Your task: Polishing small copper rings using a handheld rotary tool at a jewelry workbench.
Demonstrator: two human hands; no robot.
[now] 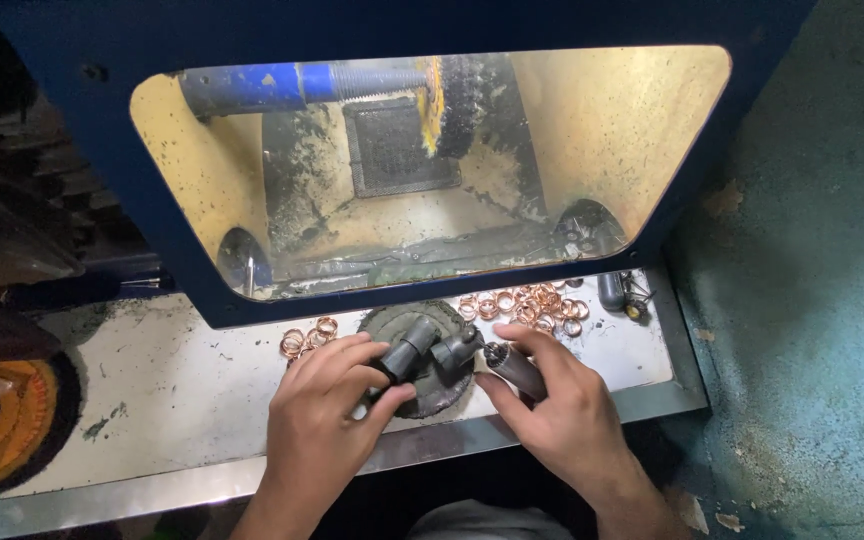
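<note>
Two bare hands work at the front of a pale, grimy tabletop (182,390) with a metal lip along its near edge. The left hand (327,405) has its fingers (337,352) curled and clamped on a dark grey tapered mandrel (407,348), which tilts up and to the right out of the grip. The right hand (557,405) has thumb and forefinger closed on a second dark mandrel (517,368), whose metal tip points left toward the first; the two tools lie near each other, and whether they touch cannot be told. Between them sits a small dark knobbed piece (457,350), just beside both tips. All three hover over a round, blackened pad (432,395) lying on the tabletop between the hands. Copper-coloured rings lie loose behind: a small cluster (304,338) just beyond the left hand's fingers, and a larger heap (527,305) beyond the right hand, close to the machine's base. Above stands a blue polishing hood (102,150) with a wide window onto a yellow-stained chamber, where a dark buffing wheel (462,100) is mounted on a threaded blue shaft (292,85). A small dark cylinder (612,290) rests at the tabletop's far right corner. At the far left edge, an orange buffing disc (7,420) shows partly.
</note>
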